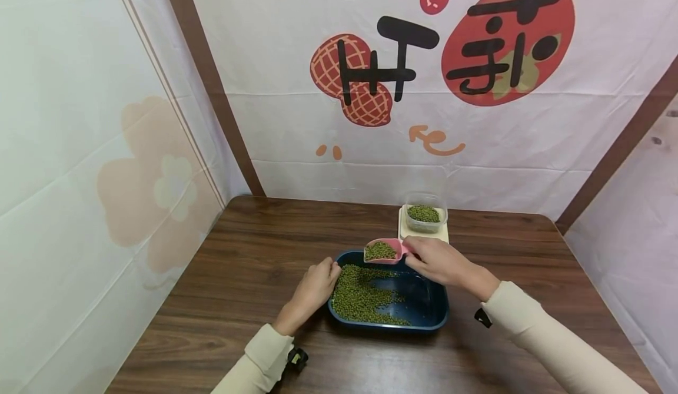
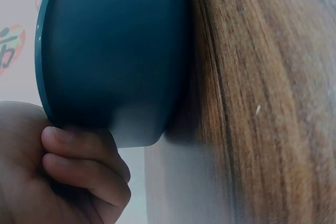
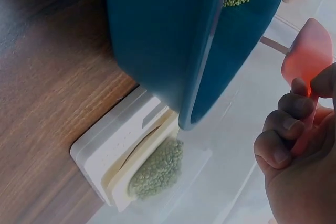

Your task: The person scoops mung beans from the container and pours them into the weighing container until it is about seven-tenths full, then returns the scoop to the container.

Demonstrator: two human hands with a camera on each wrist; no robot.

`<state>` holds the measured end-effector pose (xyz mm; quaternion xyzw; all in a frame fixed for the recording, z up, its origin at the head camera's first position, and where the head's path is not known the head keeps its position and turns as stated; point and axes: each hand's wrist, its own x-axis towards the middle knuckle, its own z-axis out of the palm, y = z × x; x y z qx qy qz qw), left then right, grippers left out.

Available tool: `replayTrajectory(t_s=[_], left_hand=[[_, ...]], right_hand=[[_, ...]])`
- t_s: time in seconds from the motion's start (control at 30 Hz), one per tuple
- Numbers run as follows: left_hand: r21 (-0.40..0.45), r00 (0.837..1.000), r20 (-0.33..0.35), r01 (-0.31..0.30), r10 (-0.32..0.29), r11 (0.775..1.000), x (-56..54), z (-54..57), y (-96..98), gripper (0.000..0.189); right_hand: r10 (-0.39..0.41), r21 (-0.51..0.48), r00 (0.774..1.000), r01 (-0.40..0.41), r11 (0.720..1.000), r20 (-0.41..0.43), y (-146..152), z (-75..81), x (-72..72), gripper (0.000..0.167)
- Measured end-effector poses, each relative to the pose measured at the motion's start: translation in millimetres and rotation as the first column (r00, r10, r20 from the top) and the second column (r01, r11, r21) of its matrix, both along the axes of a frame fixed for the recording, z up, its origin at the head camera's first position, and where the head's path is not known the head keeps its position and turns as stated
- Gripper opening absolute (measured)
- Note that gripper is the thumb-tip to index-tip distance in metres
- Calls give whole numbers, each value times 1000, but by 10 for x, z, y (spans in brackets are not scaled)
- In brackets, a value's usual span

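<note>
A blue basin (image 1: 389,325) sits on the wooden table, with green mung beans (image 1: 357,300) heaped toward its left side. My left hand (image 1: 318,283) grips the basin's left rim; in the left wrist view its curled fingers (image 2: 86,169) show against the basin wall (image 2: 115,51). Above the basin's far edge, my right hand (image 1: 436,260) holds a pink scoop (image 1: 399,245) by its handle, and the scoop is loaded with beans. The right wrist view shows the fingers of my right hand (image 3: 299,135) wrapped round the scoop's handle, with the scoop's underside (image 3: 310,51) showing.
Behind the basin, a clear plastic container (image 1: 425,227) with mung beans stands on a white kitchen scale (image 1: 404,229). A printed curtain (image 1: 286,117) hangs right behind the wooden table (image 1: 254,252). Wrist straps show at both sleeves.
</note>
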<state>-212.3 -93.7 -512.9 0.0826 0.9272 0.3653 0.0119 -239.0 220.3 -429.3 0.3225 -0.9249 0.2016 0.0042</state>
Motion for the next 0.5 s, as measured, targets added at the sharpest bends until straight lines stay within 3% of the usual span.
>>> replayTrajectory(t_s=[0.07,0.13,0.5], left_hand=[[-10,1000,2,-1,1,1000,45,17,3,39],[-31,998,59,-19,21,999,156,229,60,36],[-32,998,49,-29,30,999,381,243,77,36]], right_hand=[[-3,-5,1000,3,1000,-10,24,7,32,6],[-4,-11,1000,4,1000,-16,47,14,68,5],[-54,-33,999,54,998,2,197,64,224,6]])
